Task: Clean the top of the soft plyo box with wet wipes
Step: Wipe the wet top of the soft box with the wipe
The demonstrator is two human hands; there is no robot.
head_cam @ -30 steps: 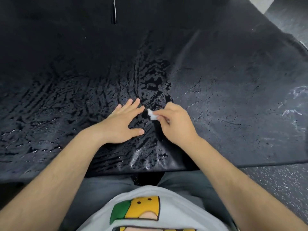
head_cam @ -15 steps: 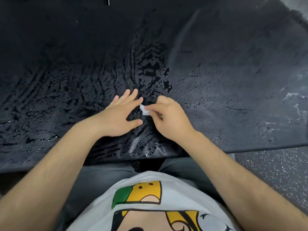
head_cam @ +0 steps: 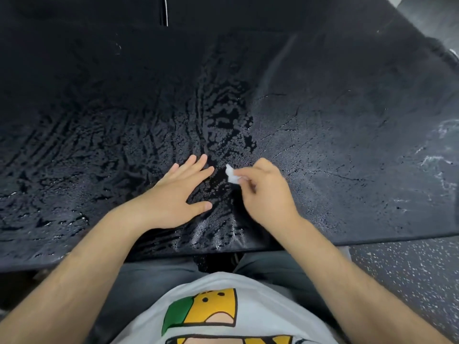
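Speckled gym floor (head_cam: 409, 266) lay beyond the wet black plyo box top (head_cam: 347, 150). Left hand (head_cam: 177, 194) lay flat, fingers released, likely bracing; right hand (head_cam: 265, 192) pinched a small wet wipe (head_cam: 232, 175) to scrub.

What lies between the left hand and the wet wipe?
In the head view, only wet plyo box top separates the left hand and the wet wipe.

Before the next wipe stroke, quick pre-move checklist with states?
1. Small white wet wipe pinched in right hand: ok.
2. Left hand flat on the black soft plyo box top, bracing: ok.
3. Left and middle of the top show wet streaks: ok.
4. Right part looks dull with whitish scuff marks, not wiped: not ok.
5. Wipe still moist enough: cannot tell.
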